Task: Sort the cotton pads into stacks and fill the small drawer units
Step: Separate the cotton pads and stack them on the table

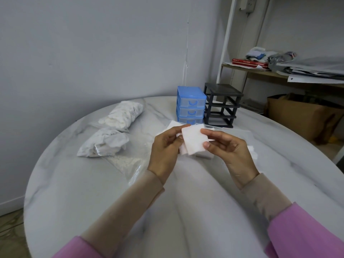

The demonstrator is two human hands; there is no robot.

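Both hands hold a small stack of square white cotton pads (193, 140) above the table's middle. My left hand (165, 146) grips the stack from the left, and my right hand (225, 146) pinches its right edge between thumb and fingers. More square pads (172, 125) lie on the table behind and under my hands. A blue drawer unit (190, 105) with three shut clear drawers stands at the back. Beside it on the right is a black drawer frame (221, 107) with no drawers in it.
Two clear bags of white cotton pads (122, 116) (104, 144) lie at the left on the round marble table (74, 192). A flat clear plastic bag (130, 164) lies in front of them. A cluttered shelf (279, 69) and a cardboard box (297, 116) stand off to the right.
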